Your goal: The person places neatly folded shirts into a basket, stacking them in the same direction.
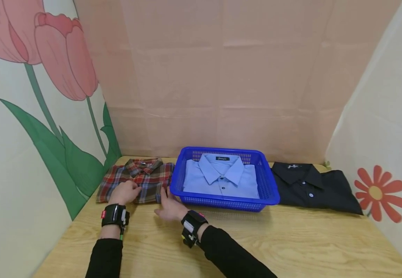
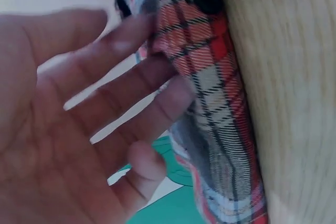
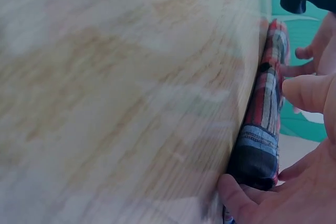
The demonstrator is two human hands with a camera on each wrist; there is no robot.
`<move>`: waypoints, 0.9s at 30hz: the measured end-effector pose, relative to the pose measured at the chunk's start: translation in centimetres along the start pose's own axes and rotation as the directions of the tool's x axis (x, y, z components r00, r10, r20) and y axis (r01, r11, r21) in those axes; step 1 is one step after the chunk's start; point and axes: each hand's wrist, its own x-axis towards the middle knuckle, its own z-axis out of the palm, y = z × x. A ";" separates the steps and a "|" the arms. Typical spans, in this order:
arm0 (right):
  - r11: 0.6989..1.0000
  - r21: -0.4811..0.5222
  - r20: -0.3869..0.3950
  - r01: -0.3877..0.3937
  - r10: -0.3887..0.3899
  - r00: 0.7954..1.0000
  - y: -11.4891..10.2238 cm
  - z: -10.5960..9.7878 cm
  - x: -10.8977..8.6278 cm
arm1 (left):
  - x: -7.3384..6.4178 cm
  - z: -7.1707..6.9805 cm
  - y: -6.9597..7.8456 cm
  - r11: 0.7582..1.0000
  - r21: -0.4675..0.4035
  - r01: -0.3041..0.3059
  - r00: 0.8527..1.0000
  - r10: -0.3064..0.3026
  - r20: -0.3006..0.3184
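Note:
A folded red, grey and blue plaid shirt point(image 1: 152, 179) lies at the left of the table. My left hand point(image 1: 124, 192) is at its front left part; in the left wrist view the loosely bent fingers touch the plaid cloth point(image 2: 207, 82). At the shirt's front right corner is my right hand point(image 1: 171, 208), thumb and fingers spread. Its fingertips reach the shirt's edge and, in the right wrist view, one lies low beside the folded end point(image 3: 254, 163). Just right of that hand stands a blue plastic basket point(image 1: 218, 203) holding a folded light blue shirt point(image 1: 194, 181).
A folded black shirt point(image 1: 298, 189) lies right of the basket, close against it. Behind the wooden table point(image 1: 312, 243) rises a pinkish-brown backdrop point(image 1: 239, 88). Sheets with printed flowers, including a tulip point(image 1: 65, 58), hang at both sides.

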 end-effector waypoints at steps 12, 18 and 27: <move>0.995 -0.097 -0.024 -0.033 0.031 0.999 0.4 0.2 -0.2 | -0.5 -1.1 -3.0 0.992 -0.020 0.126 0.989 -0.127 -0.070; 0.995 -0.098 -0.055 -0.032 0.027 0.998 0.0 0.4 -0.3 | -0.7 -1.3 -5.1 0.960 -0.104 0.259 0.966 -0.259 0.014; 0.991 -0.051 -0.107 -0.122 0.116 0.987 -0.8 0.7 -0.3 | -0.8 -1.4 -5.8 0.945 -0.070 0.318 0.947 -0.315 0.061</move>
